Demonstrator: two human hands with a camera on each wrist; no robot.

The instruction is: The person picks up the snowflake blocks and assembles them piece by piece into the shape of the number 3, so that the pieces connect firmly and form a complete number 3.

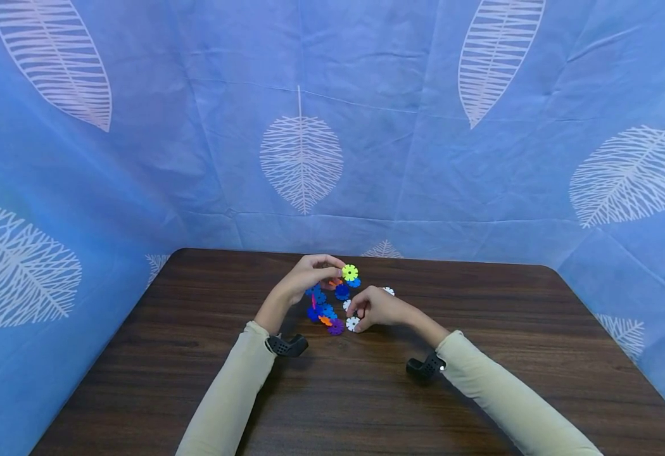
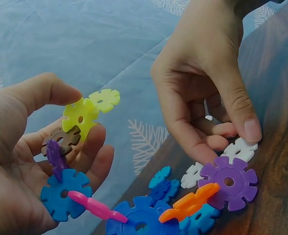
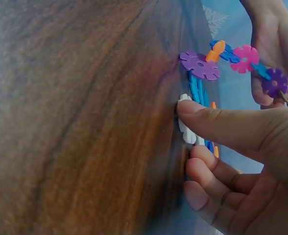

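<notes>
My left hand [image 1: 306, 277] holds a chain of interlocking flower-shaped plastic discs. In the left wrist view its thumb and fingers pinch a yellow disc [image 2: 73, 115]; a second yellow one [image 2: 109, 99] sticks out beyond. The chain runs on through brown [image 2: 54, 135], purple, blue [image 2: 77, 196], pink [image 2: 97, 208], blue and orange [image 2: 188, 203] pieces to a purple disc [image 2: 241, 175]. My right hand [image 1: 386, 307] pinches a white disc [image 2: 239, 149] between thumb and fingers, close to that purple disc. A gap shows between these two in the right wrist view.
Loose discs lie on the brown table [image 1: 332, 399]: white [image 2: 190, 177], blue [image 1: 342, 292] and orange. Another white piece [image 1: 389, 291] is partly hidden behind the right hand. A blue leaf-patterned cloth [image 1: 213, 158] hangs behind the table's far edge.
</notes>
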